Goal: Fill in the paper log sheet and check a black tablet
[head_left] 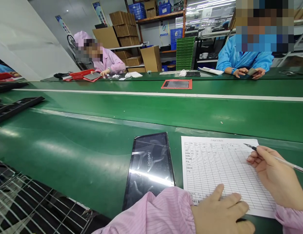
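Note:
A printed form sheet (222, 169) with a ruled grid and some handwriting lies on the green workbench. My left hand (223, 208) rests on the sheet's lower part, fingers spread. Above the sheet's right side my right hand (273, 169) grips a pen (286, 162), its tip pointing left over the upper rows; I cannot tell whether it touches the paper. To the left of the form lies a tablet (150, 169) with a film-covered dark screen reading "Android". My pink left sleeve covers its lower end.
A wire rack (44, 204) stands at the lower left, and black trays (17, 109) lie at the left edge. Beyond the green belt (151, 109), a red-framed panel (177, 84) lies before two co-workers, one in pink (112, 61), one in blue (229, 53).

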A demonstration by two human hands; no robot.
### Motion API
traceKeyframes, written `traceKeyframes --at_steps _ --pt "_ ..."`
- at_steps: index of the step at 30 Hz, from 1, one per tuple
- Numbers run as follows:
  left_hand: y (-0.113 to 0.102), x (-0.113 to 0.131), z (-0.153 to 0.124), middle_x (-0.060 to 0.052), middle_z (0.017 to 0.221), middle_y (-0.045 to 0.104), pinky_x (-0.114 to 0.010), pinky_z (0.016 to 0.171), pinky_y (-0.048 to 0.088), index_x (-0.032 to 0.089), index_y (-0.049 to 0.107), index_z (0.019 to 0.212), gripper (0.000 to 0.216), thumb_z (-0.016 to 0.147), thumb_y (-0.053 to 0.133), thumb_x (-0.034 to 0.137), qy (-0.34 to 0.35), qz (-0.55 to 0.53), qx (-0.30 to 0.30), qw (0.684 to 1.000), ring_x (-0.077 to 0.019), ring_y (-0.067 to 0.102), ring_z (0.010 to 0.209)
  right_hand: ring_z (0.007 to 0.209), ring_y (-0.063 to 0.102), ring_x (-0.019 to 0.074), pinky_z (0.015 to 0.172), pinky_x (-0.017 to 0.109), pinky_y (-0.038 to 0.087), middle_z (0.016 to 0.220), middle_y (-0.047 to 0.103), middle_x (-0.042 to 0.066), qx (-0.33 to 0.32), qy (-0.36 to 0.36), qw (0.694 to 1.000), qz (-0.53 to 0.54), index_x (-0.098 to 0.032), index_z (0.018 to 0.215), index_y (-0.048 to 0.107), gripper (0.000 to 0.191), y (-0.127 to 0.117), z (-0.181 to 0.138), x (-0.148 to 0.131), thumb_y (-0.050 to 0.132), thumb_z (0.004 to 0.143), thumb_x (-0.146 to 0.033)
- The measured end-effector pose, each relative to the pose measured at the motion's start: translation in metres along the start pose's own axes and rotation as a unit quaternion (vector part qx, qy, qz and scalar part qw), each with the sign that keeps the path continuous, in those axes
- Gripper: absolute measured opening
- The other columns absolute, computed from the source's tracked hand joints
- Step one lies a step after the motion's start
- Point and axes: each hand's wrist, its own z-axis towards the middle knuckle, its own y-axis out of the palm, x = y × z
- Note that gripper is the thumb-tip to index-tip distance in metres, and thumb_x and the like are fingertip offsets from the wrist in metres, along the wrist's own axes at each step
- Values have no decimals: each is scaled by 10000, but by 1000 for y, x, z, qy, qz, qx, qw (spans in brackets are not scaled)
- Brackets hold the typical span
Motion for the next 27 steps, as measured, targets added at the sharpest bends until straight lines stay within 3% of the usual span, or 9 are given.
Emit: traceKeyframes --at_steps 16,22,27 --pt "0 -2 2 -66 1228 551 -506 964 389 213 603 1041 340 939 288 290 6 -29 -10 1000 -247 413 1223 654 518 117 470 138 454 702 594 -9 13 -20 1000 -8 -210 762 618 476 -4 5 4 760 308 -216" --pt "-5 -3 4 -69 1228 561 -506 961 400 212 606 1054 345 940 289 286 10 -34 -32 999 -246 423 1220 553 442 99 464 142 432 507 488 -35 -2 8 1000 -10 -200 577 545 377 2 -1 -2 770 290 -295" --pt "-8 -3 4 -59 1230 559 -502 964 401 220 607 1059 342 939 294 290 13 -20 -27 999 -244 428 1216 513 419 103 461 180 424 407 380 -36 -19 27 999 -39 -189 423 439 520 0 -4 -5 845 208 -433"
